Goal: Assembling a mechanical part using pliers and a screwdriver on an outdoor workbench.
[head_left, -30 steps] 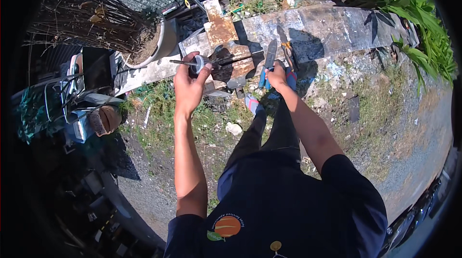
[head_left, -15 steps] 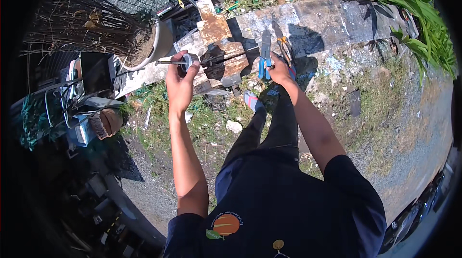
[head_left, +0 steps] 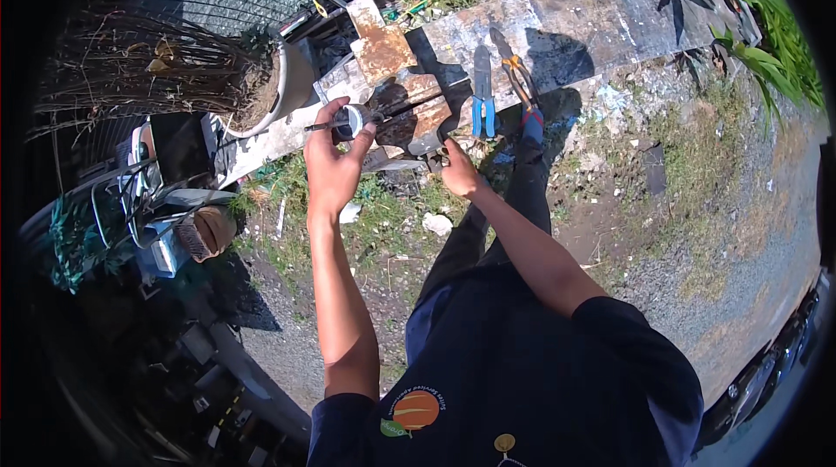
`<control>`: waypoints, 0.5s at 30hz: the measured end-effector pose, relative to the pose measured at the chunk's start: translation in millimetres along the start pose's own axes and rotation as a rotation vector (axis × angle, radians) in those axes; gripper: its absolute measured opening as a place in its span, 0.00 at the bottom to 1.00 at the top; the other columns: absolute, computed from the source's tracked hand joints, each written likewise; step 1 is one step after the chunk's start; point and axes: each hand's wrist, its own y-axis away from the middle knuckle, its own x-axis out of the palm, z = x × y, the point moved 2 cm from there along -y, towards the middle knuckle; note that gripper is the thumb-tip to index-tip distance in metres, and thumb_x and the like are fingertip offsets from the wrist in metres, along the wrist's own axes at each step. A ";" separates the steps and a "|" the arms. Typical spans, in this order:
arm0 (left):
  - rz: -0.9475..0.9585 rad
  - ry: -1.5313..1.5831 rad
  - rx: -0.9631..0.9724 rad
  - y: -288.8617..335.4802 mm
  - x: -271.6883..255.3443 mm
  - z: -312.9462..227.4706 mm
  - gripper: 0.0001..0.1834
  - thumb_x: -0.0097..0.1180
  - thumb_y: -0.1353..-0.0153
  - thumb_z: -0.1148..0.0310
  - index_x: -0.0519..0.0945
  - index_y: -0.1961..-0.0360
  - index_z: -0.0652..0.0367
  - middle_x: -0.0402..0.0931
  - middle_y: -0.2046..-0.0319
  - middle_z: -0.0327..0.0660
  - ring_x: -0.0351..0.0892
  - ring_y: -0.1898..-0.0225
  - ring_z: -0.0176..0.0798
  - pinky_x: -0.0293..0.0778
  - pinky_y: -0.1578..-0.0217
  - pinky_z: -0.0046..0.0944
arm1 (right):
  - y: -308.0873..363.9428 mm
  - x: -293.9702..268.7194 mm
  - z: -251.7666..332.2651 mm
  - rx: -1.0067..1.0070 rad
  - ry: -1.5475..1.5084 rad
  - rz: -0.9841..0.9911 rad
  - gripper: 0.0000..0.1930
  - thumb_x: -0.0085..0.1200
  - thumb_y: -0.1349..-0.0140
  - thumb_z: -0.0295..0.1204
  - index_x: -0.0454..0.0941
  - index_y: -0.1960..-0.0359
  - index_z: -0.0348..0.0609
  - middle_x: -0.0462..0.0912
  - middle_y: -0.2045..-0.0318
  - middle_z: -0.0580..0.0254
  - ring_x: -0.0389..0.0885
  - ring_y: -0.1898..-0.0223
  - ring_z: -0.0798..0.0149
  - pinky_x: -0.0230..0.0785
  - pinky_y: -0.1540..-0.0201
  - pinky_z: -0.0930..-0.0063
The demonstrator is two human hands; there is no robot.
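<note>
Over the desk's near edge, left of the rusty vise, a grey ring is pinched between the left hand's thumb and fingers with a dark rod, seemingly so one hand carries both. The right hand is at the vise's front end, its finger closure unclear. Right of the vise, the blue-handled tool and orange-marked pliers lie handles toward the near edge, presumably for easy pickup.
</note>
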 end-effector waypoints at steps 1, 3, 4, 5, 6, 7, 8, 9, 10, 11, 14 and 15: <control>-0.001 -0.012 -0.011 6.1 -3.9 3.7 0.26 0.66 0.36 0.74 0.75 0.37 0.65 0.83 0.58 0.47 0.81 0.61 0.40 0.78 0.58 0.36 | 4.8 6.8 -0.6 0.006 -0.011 0.009 0.29 0.51 0.45 0.16 0.72 0.38 0.40 0.80 0.43 0.49 0.82 0.51 0.41 0.73 0.46 0.54; 0.011 -0.029 -0.055 14.3 -9.9 6.4 0.27 0.67 0.36 0.75 0.75 0.37 0.65 0.83 0.59 0.48 0.81 0.61 0.39 0.77 0.58 0.36 | 9.7 5.5 -2.2 0.056 -0.145 0.085 0.30 0.51 0.46 0.17 0.70 0.37 0.39 0.80 0.42 0.48 0.81 0.48 0.42 0.72 0.42 0.55; 0.018 -0.038 -0.072 16.6 -12.5 5.9 0.27 0.67 0.37 0.76 0.75 0.37 0.65 0.84 0.59 0.48 0.81 0.62 0.39 0.77 0.58 0.36 | 9.1 3.2 -0.4 0.077 -0.212 0.118 0.31 0.51 0.47 0.17 0.70 0.36 0.38 0.80 0.41 0.48 0.81 0.46 0.43 0.71 0.40 0.55; 0.028 -0.045 -0.087 18.0 -14.1 5.5 0.27 0.67 0.37 0.76 0.75 0.37 0.65 0.84 0.59 0.48 0.81 0.62 0.39 0.77 0.58 0.36 | 7.4 3.8 2.5 0.099 -0.278 0.148 0.32 0.51 0.47 0.18 0.69 0.35 0.37 0.81 0.41 0.48 0.80 0.44 0.43 0.70 0.38 0.56; 0.034 -0.052 -0.081 18.0 -14.2 5.4 0.27 0.67 0.37 0.76 0.75 0.37 0.65 0.84 0.59 0.48 0.81 0.62 0.39 0.77 0.58 0.36 | 6.2 4.2 7.9 0.098 -0.285 0.140 0.32 0.51 0.47 0.18 0.69 0.35 0.37 0.81 0.41 0.48 0.80 0.44 0.43 0.70 0.38 0.56; 0.033 -0.068 -0.061 18.1 -14.0 5.7 0.27 0.67 0.38 0.76 0.76 0.37 0.65 0.84 0.60 0.47 0.81 0.63 0.39 0.77 0.59 0.36 | 10.2 6.0 14.3 0.099 -0.221 0.167 0.31 0.51 0.47 0.18 0.70 0.37 0.38 0.81 0.42 0.47 0.80 0.44 0.44 0.70 0.38 0.57; 0.033 -0.083 -0.042 18.3 -13.1 7.6 0.27 0.67 0.38 0.76 0.76 0.38 0.65 0.85 0.60 0.47 0.81 0.63 0.39 0.77 0.59 0.36 | 17.4 8.1 20.7 0.103 -0.156 0.194 0.29 0.52 0.47 0.18 0.71 0.38 0.38 0.82 0.43 0.46 0.81 0.43 0.46 0.71 0.39 0.58; 0.029 -0.099 -0.023 18.3 -13.6 9.0 0.27 0.68 0.39 0.76 0.76 0.38 0.65 0.85 0.60 0.47 0.82 0.64 0.39 0.78 0.60 0.36 | 23.3 11.4 29.0 0.103 -0.092 0.224 0.28 0.52 0.46 0.18 0.72 0.40 0.38 0.83 0.44 0.46 0.81 0.43 0.47 0.71 0.39 0.59; 0.025 -0.115 -0.004 16.9 -13.8 9.8 0.27 0.68 0.40 0.76 0.76 0.38 0.65 0.85 0.60 0.47 0.82 0.65 0.39 0.78 0.61 0.37 | 26.4 14.4 36.4 0.104 -0.028 0.254 0.26 0.52 0.46 0.19 0.73 0.42 0.38 0.83 0.45 0.45 0.81 0.42 0.48 0.71 0.39 0.60; 0.030 -0.118 0.000 15.3 -12.7 10.1 0.27 0.68 0.40 0.76 0.76 0.38 0.65 0.85 0.60 0.47 0.82 0.65 0.39 0.78 0.61 0.37 | 22.2 12.1 43.5 0.105 -0.031 0.247 0.26 0.52 0.46 0.19 0.73 0.42 0.38 0.83 0.45 0.45 0.81 0.42 0.48 0.71 0.39 0.60; 0.033 -0.149 0.014 13.0 -10.7 7.4 0.28 0.68 0.40 0.76 0.76 0.38 0.66 0.85 0.58 0.48 0.83 0.63 0.41 0.78 0.58 0.38 | 12.9 32.7 79.0 0.283 -0.339 0.246 0.22 0.53 0.43 0.19 0.74 0.44 0.39 0.83 0.50 0.48 0.80 0.48 0.52 0.71 0.44 0.63; 0.035 -0.159 0.016 14.1 -10.2 6.8 0.28 0.69 0.40 0.76 0.76 0.38 0.66 0.85 0.57 0.49 0.83 0.62 0.42 0.78 0.57 0.39 | 14.0 34.0 89.0 0.344 -0.442 0.246 0.21 0.53 0.43 0.20 0.75 0.45 0.39 0.83 0.51 0.49 0.80 0.50 0.53 0.71 0.46 0.64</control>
